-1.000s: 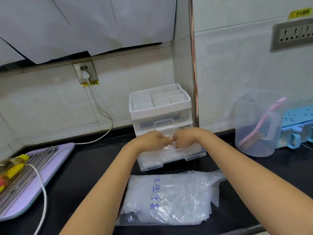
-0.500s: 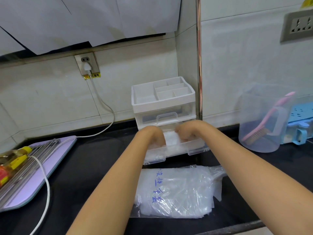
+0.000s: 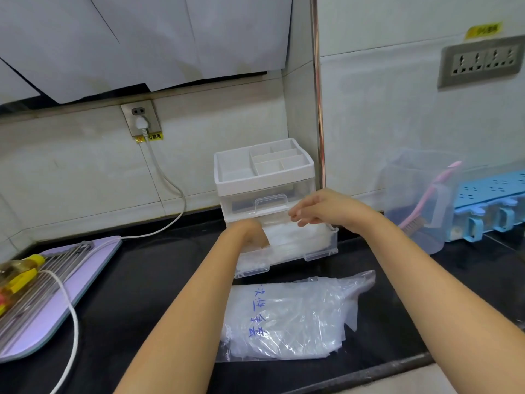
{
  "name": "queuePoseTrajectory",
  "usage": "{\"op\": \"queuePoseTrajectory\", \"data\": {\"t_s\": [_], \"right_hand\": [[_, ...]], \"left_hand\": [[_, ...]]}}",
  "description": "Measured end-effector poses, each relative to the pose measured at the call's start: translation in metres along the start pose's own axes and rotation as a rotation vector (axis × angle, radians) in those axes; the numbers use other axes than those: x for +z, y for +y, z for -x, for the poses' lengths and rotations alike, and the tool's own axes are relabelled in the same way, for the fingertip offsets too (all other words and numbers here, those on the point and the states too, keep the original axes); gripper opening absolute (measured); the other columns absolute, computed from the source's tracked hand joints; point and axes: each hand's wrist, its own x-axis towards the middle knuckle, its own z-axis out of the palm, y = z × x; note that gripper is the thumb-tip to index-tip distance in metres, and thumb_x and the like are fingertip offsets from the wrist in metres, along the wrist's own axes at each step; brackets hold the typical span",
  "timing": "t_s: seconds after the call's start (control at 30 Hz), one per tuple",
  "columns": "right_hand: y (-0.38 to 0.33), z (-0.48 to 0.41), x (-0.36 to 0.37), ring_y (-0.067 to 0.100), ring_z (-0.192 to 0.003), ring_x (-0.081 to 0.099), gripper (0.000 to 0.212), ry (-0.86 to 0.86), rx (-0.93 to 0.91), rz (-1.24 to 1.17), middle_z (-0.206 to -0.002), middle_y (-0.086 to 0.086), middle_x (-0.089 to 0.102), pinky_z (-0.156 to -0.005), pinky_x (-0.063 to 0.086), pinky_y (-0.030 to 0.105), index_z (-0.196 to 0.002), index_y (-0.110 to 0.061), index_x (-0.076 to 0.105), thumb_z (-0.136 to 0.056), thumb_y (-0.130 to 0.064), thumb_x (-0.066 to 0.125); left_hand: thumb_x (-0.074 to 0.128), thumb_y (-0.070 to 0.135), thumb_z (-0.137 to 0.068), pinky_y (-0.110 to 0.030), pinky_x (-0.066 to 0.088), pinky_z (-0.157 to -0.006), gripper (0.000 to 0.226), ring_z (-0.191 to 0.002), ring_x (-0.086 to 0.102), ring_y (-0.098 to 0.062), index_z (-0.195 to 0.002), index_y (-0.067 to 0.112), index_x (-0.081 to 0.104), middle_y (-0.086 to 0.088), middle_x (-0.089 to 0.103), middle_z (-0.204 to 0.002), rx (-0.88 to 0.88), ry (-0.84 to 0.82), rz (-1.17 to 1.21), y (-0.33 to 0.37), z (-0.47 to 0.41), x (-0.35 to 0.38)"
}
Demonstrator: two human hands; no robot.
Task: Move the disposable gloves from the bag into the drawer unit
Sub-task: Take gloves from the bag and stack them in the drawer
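Black table (image 3: 136,282) along a tiled wall, with a corner at the back. Against that corner, a clear drawer unit (image 3: 264,177) with a white divided tray on top. Upper drawer closed, bottom drawer (image 3: 287,260) pulled out toward the camera. Inside the open drawer, a pile of thin clear gloves (image 3: 298,237).

Left hand (image 3: 250,233) down in the drawer's left part, on the gloves, fingers hidden behind the hand; impossible to tell the grip. Right hand (image 3: 315,209) just above the drawer's right part, fingers curled toward the thumb. Pinching a glove or nothing: impossible to tell.

Just in front of the drawer, flat on the table, a clear plastic bag (image 3: 287,317) with blue writing and layered thin film inside.

To the right, a clear jug (image 3: 409,194) holding a pink brush (image 3: 436,191), beside a blue rack (image 3: 488,200). To the left, a purple tray (image 3: 65,291) with metal rods, and a white cable (image 3: 170,189) across it, plugged into a wall socket (image 3: 141,118).
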Motion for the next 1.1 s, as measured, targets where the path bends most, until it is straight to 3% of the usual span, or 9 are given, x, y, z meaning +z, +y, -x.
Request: {"op": "queuePoseTrajectory", "data": {"t_s": [0.13,0.27,0.37,0.43,0.5,0.6,0.67,0.87,1.1], "right_hand": [[0.023,0.038,-0.016,0.009,-0.091,0.069,0.014,0.099,-0.042,-0.148,-0.093,-0.005,0.074,-0.091,0.05,0.025,-0.099,-0.021,0.072,-0.094,-0.02,0.058],[0.061,0.072,-0.016,0.007,-0.099,0.065,0.02,0.192,0.055,-0.134,-0.097,-0.009,0.073,-0.097,0.046,0.029,-0.098,-0.027,0.073,-0.083,-0.039,0.069],[0.085,0.097,-0.004,0.003,-0.107,0.059,0.04,0.231,0.14,-0.15,-0.109,-0.015,0.068,-0.101,0.042,0.032,-0.105,-0.033,0.068,-0.07,-0.052,0.072],[0.098,0.107,0.009,0.005,-0.106,0.058,0.044,0.284,0.183,-0.206,-0.109,-0.013,0.066,-0.098,0.044,0.032,-0.108,-0.03,0.067,-0.07,-0.051,0.073],[0.106,0.111,0.027,0.005,-0.1,0.06,0.032,0.362,0.191,-0.31,-0.104,-0.009,0.068,-0.086,0.047,0.025,-0.104,-0.024,0.068,-0.076,-0.04,0.074],[0.114,0.114,0.054,0.007,-0.09,0.064,0.01,0.508,0.157,-0.438,-0.096,0.0,0.072,-0.073,0.046,0.018,-0.092,-0.017,0.072,-0.083,-0.022,0.072],[0.116,0.117,0.065,0.008,-0.085,0.066,0.004,0.595,0.128,-0.458,-0.088,-0.001,0.073,-0.069,0.045,0.017,-0.085,-0.016,0.072,-0.085,-0.013,0.07],[0.11,0.126,0.074,0.004,-0.085,0.065,0.009,0.721,0.053,-0.477,-0.085,-0.005,0.072,-0.071,0.044,0.015,-0.087,-0.014,0.073,-0.088,-0.01,0.064],[0.097,0.13,0.056,0.005,-0.087,0.063,0.011,0.841,0.043,-0.411,-0.088,-0.006,0.069,-0.075,0.046,0.018,-0.094,-0.016,0.072,-0.09,-0.012,0.063]], "left_hand": [[0.063,0.029,-0.091,-0.03,0.039,-0.092,0.054,-0.119,0.05,-0.025,-0.136,0.007,0.046,-0.008,0.047,-0.139,0.003,0.139,0.231,-0.001,0.018,-0.006],[0.062,0.027,-0.091,-0.03,0.044,-0.091,0.043,-0.11,0.056,-0.022,-0.128,0.007,0.055,-0.008,0.058,-0.127,0.089,0.447,0.47,0.003,0.057,-0.005],[0.062,0.026,-0.09,-0.024,0.045,-0.087,0.03,-0.101,0.059,-0.013,-0.118,0.013,0.062,0.0,0.064,-0.112,0.246,0.636,0.619,0.014,0.084,0.014],[0.061,0.024,-0.09,-0.017,0.043,-0.085,0.024,-0.095,0.059,-0.007,-0.113,0.016,0.064,0.004,0.066,-0.105,0.349,0.632,0.681,0.028,0.097,0.032],[0.06,0.021,-0.091,-0.013,0.043,-0.086,0.022,-0.095,0.059,-0.004,-0.112,0.018,0.065,0.006,0.067,-0.106,0.435,0.566,0.704,0.044,0.103,0.056],[0.059,0.02,-0.091,-0.01,0.039,-0.094,0.03,-0.107,0.056,-0.003,-0.122,0.018,0.061,0.005,0.063,-0.12,0.511,0.482,0.67,0.063,0.103,0.099],[0.056,0.025,-0.093,0.0,0.033,-0.086,0.039,-0.111,0.053,-0.005,-0.131,0.023,0.052,0.006,0.055,-0.128,0.527,0.425,0.661,0.072,0.102,0.124],[0.05,0.03,-0.095,-0.024,0.038,-0.101,0.044,-0.119,0.048,-0.009,-0.138,0.026,0.039,0.007,0.048,-0.137,0.533,0.43,0.64,0.078,0.097,0.165],[0.042,0.023,-0.099,-0.03,0.04,-0.102,0.039,-0.115,0.049,-0.013,-0.138,0.022,0.041,0.001,0.05,-0.132,0.529,0.495,0.642,0.081,0.094,0.174]]}}
